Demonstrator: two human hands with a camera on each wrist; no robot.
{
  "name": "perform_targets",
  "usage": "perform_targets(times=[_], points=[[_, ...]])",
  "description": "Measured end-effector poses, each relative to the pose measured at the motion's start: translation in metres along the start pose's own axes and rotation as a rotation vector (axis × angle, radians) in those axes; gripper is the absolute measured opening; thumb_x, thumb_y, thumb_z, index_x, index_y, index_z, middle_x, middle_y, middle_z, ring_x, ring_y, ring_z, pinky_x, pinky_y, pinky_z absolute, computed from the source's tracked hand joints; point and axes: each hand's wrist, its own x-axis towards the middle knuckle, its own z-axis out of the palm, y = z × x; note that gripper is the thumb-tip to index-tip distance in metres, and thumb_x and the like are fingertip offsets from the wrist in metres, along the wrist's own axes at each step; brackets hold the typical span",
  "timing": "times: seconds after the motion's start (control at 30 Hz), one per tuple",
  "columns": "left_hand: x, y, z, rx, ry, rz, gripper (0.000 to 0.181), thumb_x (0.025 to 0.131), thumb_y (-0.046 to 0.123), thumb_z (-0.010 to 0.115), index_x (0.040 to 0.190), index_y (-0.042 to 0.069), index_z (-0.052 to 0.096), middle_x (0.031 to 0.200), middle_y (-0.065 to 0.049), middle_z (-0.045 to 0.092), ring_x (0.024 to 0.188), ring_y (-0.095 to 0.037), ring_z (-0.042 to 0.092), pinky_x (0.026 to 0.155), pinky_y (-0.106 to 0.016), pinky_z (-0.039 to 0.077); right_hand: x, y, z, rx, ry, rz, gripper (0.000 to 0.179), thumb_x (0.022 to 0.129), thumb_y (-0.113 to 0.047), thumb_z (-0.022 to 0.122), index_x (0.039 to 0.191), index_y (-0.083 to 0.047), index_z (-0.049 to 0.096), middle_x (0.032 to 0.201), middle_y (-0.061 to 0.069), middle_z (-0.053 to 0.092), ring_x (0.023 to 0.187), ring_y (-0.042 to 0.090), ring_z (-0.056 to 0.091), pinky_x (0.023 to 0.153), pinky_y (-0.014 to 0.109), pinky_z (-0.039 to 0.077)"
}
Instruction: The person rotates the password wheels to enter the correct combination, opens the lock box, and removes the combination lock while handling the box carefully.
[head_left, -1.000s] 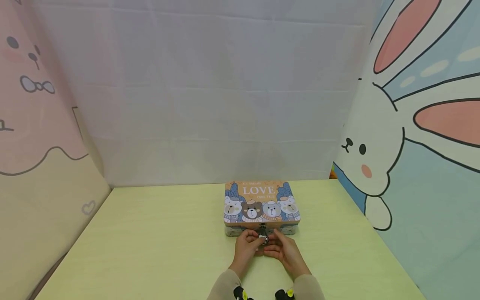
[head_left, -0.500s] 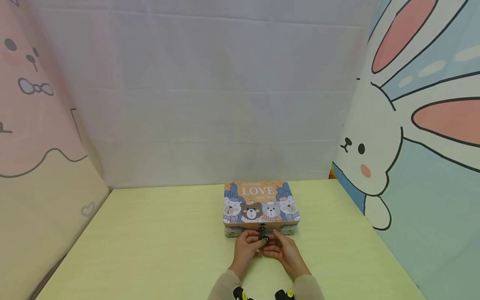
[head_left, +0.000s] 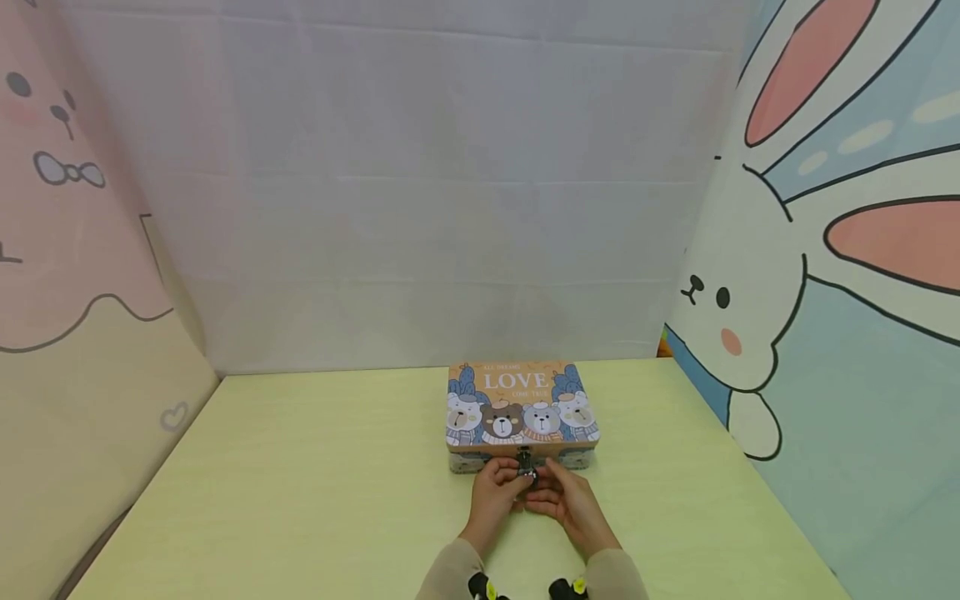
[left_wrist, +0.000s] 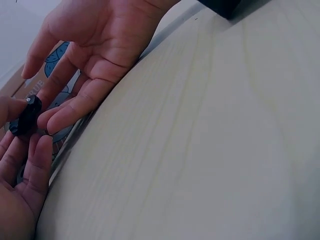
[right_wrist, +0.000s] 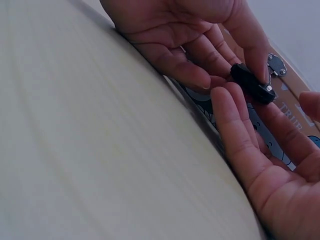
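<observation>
A small black padlock [right_wrist: 252, 84] hangs by its silver shackle from the metal latch [right_wrist: 276, 65] on the front of a tin box [head_left: 521, 408]. The box lid is down and shows cartoon bears and the word LOVE. My left hand [head_left: 491, 504] pinches the padlock, its thumb [right_wrist: 256, 60] pressed on the body and its fingers behind. From the right, my right hand [head_left: 573, 508] touches the padlock with its index finger [right_wrist: 287, 125]. That hand's thumb [left_wrist: 40, 57] stays apart from the lock, and its other fingers extend below it.
The box stands near the far side of a pale yellow-green table [head_left: 322, 475]. Behind it hangs a white cloth backdrop [head_left: 435, 192]. Side panels carry a pink cartoon [head_left: 60, 242] at left and a rabbit [head_left: 757, 308] at right.
The padlock has tilted slightly between my fingers: its bright end showed one second ago, then its dark face dipped lower, and it is now a little higher. The hands barely shifted.
</observation>
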Motion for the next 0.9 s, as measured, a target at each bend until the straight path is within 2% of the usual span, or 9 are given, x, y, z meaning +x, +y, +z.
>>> perform_targets(times=[0.27,0.4,0.53,0.67,0.9], points=[[-0.001,0.0008,0.0019,0.027,0.032,0.009,0.021,0.082,0.0,0.073,0.099,-0.003,0.06,0.081,-0.005,0.069,0.064,-0.012,0.059,0.048,-0.023,0.052,0.0004,0.0027,-0.0023,-0.014,-0.024,-0.032,0.031,0.106,-0.025,0.047,0.093,-0.003,0.066,0.084,0.008,0.07,0.074,0.017,0.07,0.074,0.034,0.061],[-0.0013,0.0011,0.0022,0.037,0.04,-0.004,0.021,0.083,0.001,0.073,0.1,-0.003,0.061,0.082,-0.005,0.069,0.065,-0.011,0.059,0.048,-0.023,0.053,0.0011,0.0034,-0.0028,-0.011,-0.01,-0.026,0.032,0.106,-0.025,0.047,0.093,-0.003,0.066,0.085,0.007,0.07,0.074,0.017,0.07,0.074,0.034,0.061],[0.0008,-0.0004,0.0014,0.015,0.034,-0.006,0.022,0.082,-0.003,0.07,0.102,-0.008,0.061,0.085,-0.008,0.07,0.068,-0.012,0.06,0.051,-0.025,0.055,0.0021,0.0028,-0.0019,-0.011,0.023,-0.004,0.033,0.106,-0.026,0.046,0.092,-0.004,0.066,0.085,0.007,0.069,0.074,0.018,0.069,0.075,0.035,0.061],[0.0013,-0.001,-0.0004,-0.016,0.021,0.007,0.029,0.076,-0.011,0.066,0.105,-0.012,0.061,0.09,-0.015,0.07,0.076,-0.014,0.063,0.057,-0.027,0.057,0.0022,0.0017,-0.0018,-0.019,0.026,0.001,0.034,0.106,-0.028,0.047,0.092,-0.005,0.066,0.084,0.007,0.069,0.074,0.017,0.069,0.075,0.034,0.061],[-0.0009,-0.0013,-0.0037,-0.026,0.02,0.014,0.031,0.074,-0.009,0.074,0.104,-0.008,0.064,0.088,-0.015,0.072,0.077,-0.012,0.065,0.059,-0.022,0.056,0.0014,0.0016,-0.0014,-0.014,0.011,-0.004,0.033,0.106,-0.028,0.048,0.092,-0.004,0.066,0.083,0.006,0.068,0.073,0.017,0.069,0.074,0.033,0.061]])
